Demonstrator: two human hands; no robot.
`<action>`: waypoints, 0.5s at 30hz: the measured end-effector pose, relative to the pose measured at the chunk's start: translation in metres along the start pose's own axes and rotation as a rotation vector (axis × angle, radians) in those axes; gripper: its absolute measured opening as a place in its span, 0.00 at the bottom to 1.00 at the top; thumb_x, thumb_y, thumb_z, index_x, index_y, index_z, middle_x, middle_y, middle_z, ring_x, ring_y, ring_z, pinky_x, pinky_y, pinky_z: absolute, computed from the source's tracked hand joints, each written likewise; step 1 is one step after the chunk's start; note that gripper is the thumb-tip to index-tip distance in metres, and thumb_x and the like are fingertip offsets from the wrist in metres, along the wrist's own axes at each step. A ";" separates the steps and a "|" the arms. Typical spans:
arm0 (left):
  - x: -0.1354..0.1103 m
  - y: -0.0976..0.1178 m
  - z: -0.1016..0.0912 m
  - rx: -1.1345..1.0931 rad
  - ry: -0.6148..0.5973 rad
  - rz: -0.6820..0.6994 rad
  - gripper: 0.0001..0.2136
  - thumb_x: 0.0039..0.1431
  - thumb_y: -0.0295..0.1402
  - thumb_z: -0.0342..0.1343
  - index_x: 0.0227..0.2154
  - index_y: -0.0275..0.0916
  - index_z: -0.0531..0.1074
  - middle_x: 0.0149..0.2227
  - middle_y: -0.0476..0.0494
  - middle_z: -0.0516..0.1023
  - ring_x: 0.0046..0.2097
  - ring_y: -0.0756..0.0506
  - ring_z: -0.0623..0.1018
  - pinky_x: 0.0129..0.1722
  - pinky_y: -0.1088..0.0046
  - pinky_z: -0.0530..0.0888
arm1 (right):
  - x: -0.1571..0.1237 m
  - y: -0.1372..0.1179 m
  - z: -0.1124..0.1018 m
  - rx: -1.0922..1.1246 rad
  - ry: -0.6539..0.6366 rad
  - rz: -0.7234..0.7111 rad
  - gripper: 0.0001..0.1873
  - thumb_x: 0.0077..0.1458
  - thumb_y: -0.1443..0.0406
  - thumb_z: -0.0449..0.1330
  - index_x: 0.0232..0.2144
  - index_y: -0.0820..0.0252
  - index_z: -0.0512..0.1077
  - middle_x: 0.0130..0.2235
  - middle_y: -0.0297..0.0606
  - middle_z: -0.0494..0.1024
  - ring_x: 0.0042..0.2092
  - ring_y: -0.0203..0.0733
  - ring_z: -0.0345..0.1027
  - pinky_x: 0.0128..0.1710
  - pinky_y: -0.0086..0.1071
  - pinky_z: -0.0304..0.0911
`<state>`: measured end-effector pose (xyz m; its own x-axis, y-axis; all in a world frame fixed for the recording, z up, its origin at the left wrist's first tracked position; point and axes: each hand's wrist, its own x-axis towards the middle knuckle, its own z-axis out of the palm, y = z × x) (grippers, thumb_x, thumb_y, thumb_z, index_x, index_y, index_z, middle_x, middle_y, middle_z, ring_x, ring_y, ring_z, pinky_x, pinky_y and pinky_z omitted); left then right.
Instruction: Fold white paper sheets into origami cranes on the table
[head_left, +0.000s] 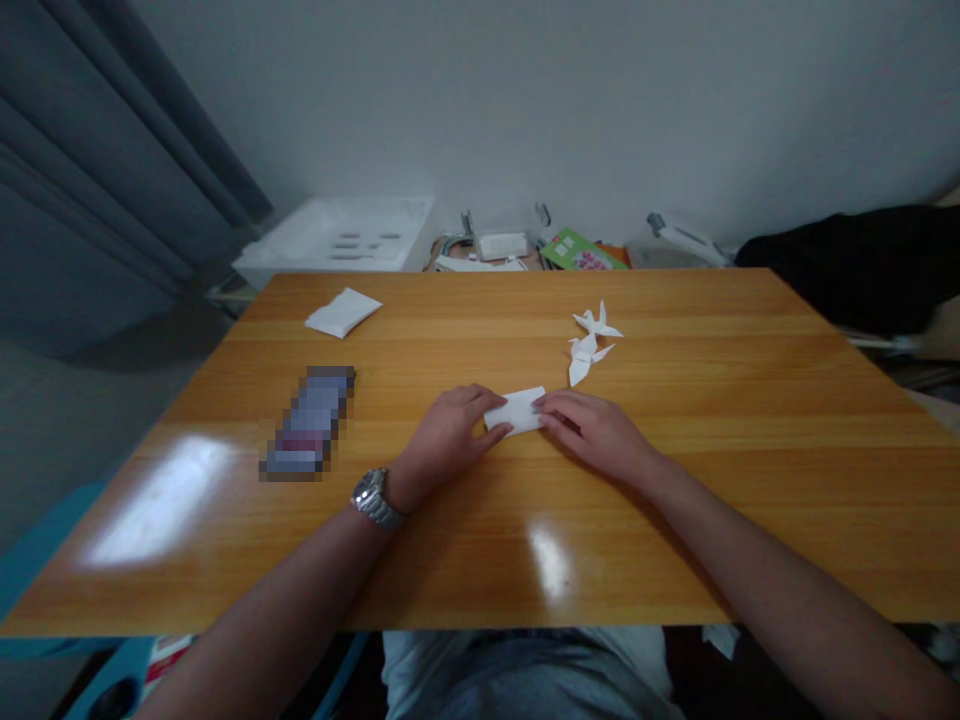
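Observation:
A small folded piece of white paper [517, 411] lies on the wooden table between my two hands. My left hand [457, 428] pinches its left end between thumb and fingers, with a metal watch [375, 497] on that wrist. At the paper's right end, my right hand [592, 428] has its thumb and fingers closed on the edge. Just beyond my right hand are two white origami cranes, one nearer [583, 358] and one farther [598, 322], touching or nearly so.
On the table [450, 560], a stack of white paper [344, 312] lies far left, with a blurred-out phone [311, 422] nearer me. Behind the far edge stand a white plastic tray [360, 235], a green booklet [579, 250] and a dark cloth [855, 265].

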<state>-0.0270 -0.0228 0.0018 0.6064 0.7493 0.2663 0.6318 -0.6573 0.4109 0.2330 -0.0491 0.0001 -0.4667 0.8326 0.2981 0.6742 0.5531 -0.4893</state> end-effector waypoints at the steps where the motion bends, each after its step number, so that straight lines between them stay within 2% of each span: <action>1: 0.001 0.000 0.001 0.003 0.014 -0.017 0.15 0.68 0.40 0.58 0.52 0.39 0.74 0.50 0.39 0.78 0.50 0.40 0.77 0.52 0.59 0.74 | 0.001 -0.001 0.001 0.005 0.010 0.005 0.09 0.69 0.64 0.55 0.43 0.56 0.76 0.49 0.42 0.81 0.50 0.47 0.76 0.51 0.41 0.70; 7: 0.003 0.002 0.007 0.081 0.057 -0.110 0.15 0.68 0.41 0.57 0.52 0.39 0.75 0.49 0.39 0.76 0.49 0.39 0.75 0.52 0.57 0.72 | 0.007 -0.001 0.008 0.014 0.089 0.043 0.08 0.68 0.64 0.56 0.41 0.57 0.75 0.45 0.43 0.80 0.46 0.47 0.74 0.48 0.40 0.68; 11: 0.005 0.001 0.010 0.106 0.061 -0.119 0.15 0.68 0.41 0.56 0.53 0.40 0.75 0.48 0.39 0.75 0.48 0.39 0.74 0.51 0.57 0.71 | 0.011 0.002 0.013 0.023 0.107 0.063 0.07 0.67 0.65 0.56 0.40 0.57 0.75 0.43 0.43 0.78 0.45 0.47 0.73 0.46 0.40 0.68; 15: 0.007 -0.001 0.013 0.104 0.069 -0.121 0.15 0.67 0.40 0.58 0.53 0.40 0.75 0.49 0.39 0.74 0.49 0.38 0.73 0.52 0.56 0.71 | 0.013 0.003 0.015 0.024 0.117 0.051 0.08 0.67 0.66 0.56 0.42 0.57 0.76 0.44 0.43 0.77 0.46 0.48 0.72 0.49 0.42 0.68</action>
<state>-0.0169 -0.0177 -0.0080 0.4906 0.8249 0.2809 0.7469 -0.5641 0.3520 0.2207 -0.0371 -0.0097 -0.3613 0.8581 0.3648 0.6809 0.5101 -0.5256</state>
